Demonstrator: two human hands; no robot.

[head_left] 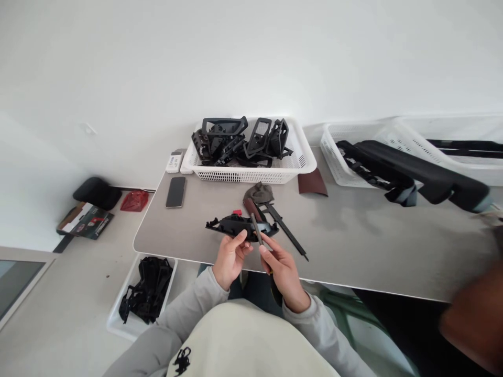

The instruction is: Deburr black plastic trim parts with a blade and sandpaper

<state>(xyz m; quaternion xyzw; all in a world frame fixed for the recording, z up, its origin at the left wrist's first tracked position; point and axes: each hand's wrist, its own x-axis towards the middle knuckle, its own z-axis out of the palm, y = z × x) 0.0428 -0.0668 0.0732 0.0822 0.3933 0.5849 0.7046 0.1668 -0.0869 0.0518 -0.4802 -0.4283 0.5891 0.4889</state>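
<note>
Held over the table's front edge, a black plastic part [231, 225] is gripped by my left hand [231, 257], thumb on top. My right hand [283, 272] is closed round a slim metal file-like tool [255, 228], whose shaft lies against the right side of the part. Just behind them on the table are a grey crumpled cloth [260, 193], a dark red strip [251, 208], a small red piece [237, 212] and a dark caliper [286, 230].
White basket [251, 175] of black parts stands at the back, with a phone [175, 192] left and a brown sheet [312, 183] right. More baskets [346, 178] hold long black parts. A white bin [121, 314] sits low left. Another person's blurred arm [475, 314] is at right.
</note>
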